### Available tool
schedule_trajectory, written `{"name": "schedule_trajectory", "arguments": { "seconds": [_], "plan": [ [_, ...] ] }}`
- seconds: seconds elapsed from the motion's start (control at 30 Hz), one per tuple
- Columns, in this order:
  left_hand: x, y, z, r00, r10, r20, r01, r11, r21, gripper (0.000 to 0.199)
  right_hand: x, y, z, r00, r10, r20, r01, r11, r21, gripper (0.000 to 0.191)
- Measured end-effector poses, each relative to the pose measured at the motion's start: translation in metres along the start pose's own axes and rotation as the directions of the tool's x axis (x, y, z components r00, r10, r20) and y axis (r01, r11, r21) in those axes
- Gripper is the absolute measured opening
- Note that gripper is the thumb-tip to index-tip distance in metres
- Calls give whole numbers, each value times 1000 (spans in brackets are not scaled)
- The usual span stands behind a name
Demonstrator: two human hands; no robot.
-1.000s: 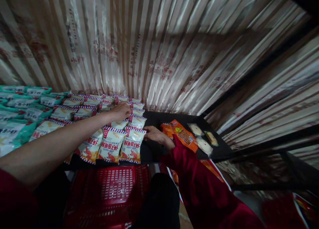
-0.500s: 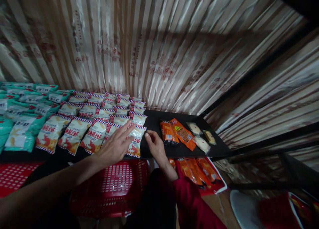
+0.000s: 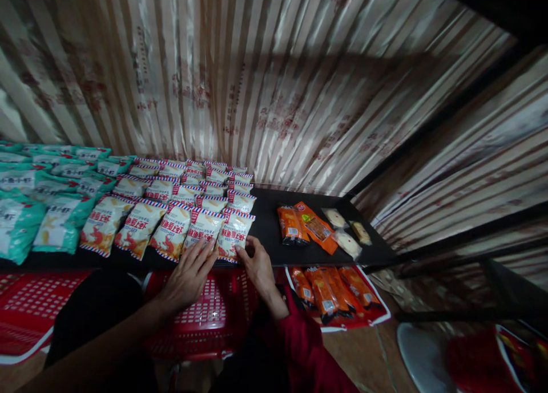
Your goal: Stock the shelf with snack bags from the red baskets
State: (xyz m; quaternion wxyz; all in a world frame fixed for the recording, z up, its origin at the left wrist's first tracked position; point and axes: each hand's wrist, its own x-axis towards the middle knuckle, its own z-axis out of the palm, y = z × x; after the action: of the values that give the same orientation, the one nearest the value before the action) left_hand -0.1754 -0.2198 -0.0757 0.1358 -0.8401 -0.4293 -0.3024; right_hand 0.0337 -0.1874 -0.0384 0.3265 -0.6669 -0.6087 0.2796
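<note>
Your L hand [image 3: 188, 276] lies flat against bag [image 3: 202, 229]; R hand [image 3: 256, 264] touches end bag [image 3: 234, 232], grip unclear. Prob. light, crushable: pinch top seam [image 3: 240, 213].

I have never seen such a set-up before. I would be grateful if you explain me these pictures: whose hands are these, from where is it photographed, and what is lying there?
There is no machine here: these are a person's two bare hands. Every picture comes from one camera worn on that person's head, looking forward and down.

On the black shelf stand rows of white bags, with green bags to their left. Farther right lie two orange packs and three small packets. A red basket is below.

The left hand is spread, its fingers over the lower part of a front bag. The right hand is at the lower right edge of the end bag; whether it grips, I cannot tell.
</note>
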Motion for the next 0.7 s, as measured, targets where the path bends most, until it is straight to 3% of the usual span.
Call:
{"name": "schedule_trajectory", "arguments": {
  "seconds": [0.3, 0.53, 0.7],
  "plan": [
    [6, -6, 4, 994, -113, 10, 113, 993, 23, 57, 2, 5, 7, 999, -28, -43, 29, 999, 21, 30],
    [8, -6, 9, 992, -122, -24, 123, 992, 35, 65, 3, 10, 12, 999, -48, -19, 50, 994, 95, 30],
    [9, -5, 11, 989, -143, -28, 143, 990, -1, 66, 1, 9, 11, 980, -105, -167, 119, 990, 78, 44]
  ]
}}
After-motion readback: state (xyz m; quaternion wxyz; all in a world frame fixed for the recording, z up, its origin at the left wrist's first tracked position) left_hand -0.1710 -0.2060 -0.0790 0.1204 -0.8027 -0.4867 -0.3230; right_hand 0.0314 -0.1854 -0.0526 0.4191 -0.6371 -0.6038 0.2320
